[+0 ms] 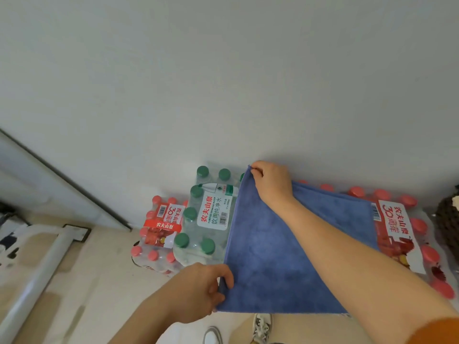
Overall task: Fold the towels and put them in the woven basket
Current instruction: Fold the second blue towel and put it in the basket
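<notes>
A blue towel (278, 256) lies spread over packs of bottled water, with a second layer showing along its far right side. My left hand (201, 289) grips the towel's near left corner at its left edge. My right hand (270, 184) reaches across the towel and pinches its far left corner, lifted slightly by the wall. A dark woven basket (447, 219) shows partly at the right edge of the view, with something pale inside.
A pack of green-capped water bottles (206, 214) sits left of the towel, red-capped packs (159, 234) farther left and red-capped packs (407, 234) under the towel's right side. A white wall (223, 83) is right behind. A white metal frame (44, 269) stands on the floor at left. My shoes (260, 326) are below.
</notes>
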A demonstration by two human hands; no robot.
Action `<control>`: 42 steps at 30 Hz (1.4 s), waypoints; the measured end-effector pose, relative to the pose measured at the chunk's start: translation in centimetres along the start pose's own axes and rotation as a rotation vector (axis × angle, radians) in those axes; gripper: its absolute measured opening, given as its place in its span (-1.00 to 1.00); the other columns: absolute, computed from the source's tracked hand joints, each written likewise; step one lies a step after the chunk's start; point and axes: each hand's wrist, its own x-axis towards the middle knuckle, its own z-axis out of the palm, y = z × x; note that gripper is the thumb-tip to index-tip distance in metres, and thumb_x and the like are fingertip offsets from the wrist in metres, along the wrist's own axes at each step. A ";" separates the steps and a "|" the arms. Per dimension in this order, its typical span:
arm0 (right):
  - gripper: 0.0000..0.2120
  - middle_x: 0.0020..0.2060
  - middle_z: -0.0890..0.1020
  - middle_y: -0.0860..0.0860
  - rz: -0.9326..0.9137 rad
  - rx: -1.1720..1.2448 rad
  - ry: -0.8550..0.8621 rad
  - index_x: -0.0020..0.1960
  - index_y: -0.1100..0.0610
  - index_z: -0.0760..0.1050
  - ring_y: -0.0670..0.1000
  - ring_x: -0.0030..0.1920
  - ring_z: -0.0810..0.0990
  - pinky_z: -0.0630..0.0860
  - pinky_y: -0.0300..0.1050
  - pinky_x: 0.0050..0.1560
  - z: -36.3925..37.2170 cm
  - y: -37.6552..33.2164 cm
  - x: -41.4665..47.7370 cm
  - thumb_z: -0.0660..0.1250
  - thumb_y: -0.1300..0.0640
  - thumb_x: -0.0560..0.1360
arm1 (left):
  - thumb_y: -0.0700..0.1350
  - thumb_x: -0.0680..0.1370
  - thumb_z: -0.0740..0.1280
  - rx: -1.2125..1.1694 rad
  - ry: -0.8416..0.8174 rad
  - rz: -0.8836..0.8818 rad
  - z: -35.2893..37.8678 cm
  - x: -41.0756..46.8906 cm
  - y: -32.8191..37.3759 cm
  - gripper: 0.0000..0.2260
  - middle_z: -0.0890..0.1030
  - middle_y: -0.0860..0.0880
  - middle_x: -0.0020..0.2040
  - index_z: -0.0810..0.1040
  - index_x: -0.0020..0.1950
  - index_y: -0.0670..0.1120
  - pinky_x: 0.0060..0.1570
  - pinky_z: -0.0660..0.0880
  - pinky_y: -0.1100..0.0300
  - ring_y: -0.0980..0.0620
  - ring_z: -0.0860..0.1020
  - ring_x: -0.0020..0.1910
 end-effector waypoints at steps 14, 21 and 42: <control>-0.66 0.10 0.61 0.06 -0.052 0.066 -0.278 0.30 0.09 0.45 0.09 0.08 0.57 0.49 -0.01 0.11 3.6 -5.7 1.2 0.20 0.25 0.54 | -0.09 0.62 0.12 -0.061 0.217 -0.249 0.2 -2.6 -3.6 -0.41 0.49 0.14 -0.01 -0.14 0.48 0.29 -0.08 0.41 0.34 0.08 0.53 -0.11; -0.77 -0.13 0.64 -0.02 0.144 0.203 0.029 0.10 0.08 0.59 -0.01 -0.10 0.61 0.49 -0.16 0.00 -5.7 1.3 -1.9 0.26 0.27 0.51 | -0.05 0.49 0.32 0.475 0.480 -0.175 -2.9 -0.7 -1.2 -0.66 0.65 0.05 -0.05 0.44 0.22 0.23 -0.28 0.50 0.17 0.04 0.63 -0.18; -0.79 -0.04 0.65 0.09 0.395 0.051 -0.113 0.07 0.17 0.56 0.13 0.00 0.59 0.53 0.05 0.00 -11.0 13.5 -3.9 0.23 0.20 0.49 | -0.08 0.53 0.25 0.349 0.418 0.275 -3.6 24.5 14.8 -0.82 0.59 -0.06 -0.03 0.61 0.02 -0.07 -0.09 0.48 0.04 -0.08 0.56 -0.07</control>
